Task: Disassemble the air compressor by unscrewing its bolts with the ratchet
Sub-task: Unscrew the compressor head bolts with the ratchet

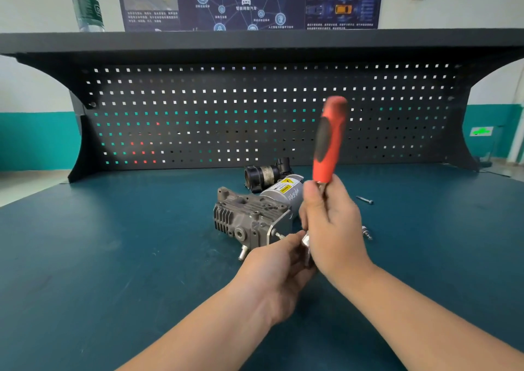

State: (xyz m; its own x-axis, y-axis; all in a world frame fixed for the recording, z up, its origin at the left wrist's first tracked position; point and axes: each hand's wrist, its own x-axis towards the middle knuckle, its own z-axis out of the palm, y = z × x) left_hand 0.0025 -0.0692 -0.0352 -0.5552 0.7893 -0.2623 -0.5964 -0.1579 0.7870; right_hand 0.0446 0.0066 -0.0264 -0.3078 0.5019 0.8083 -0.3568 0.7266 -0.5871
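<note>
Now both hands' fingers grip the ratchet [329, 143] — just beside the compressor [252, 217].

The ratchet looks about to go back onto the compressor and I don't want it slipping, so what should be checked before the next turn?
1. Ratchet firmly held: ok, right hand grips it below the red handle, which points up.
2. Ratchet head seated on a bolt: cannot tell, the head is blurred and hidden between the hands.
3. Left hand steadying the head: ok, its fingers pinch there.
4. Compressor held down: not ok, it lies free on the bench, neither hand on it.
5. Removed loose bolt out of the way: ok, it lies apart on the right.
</note>
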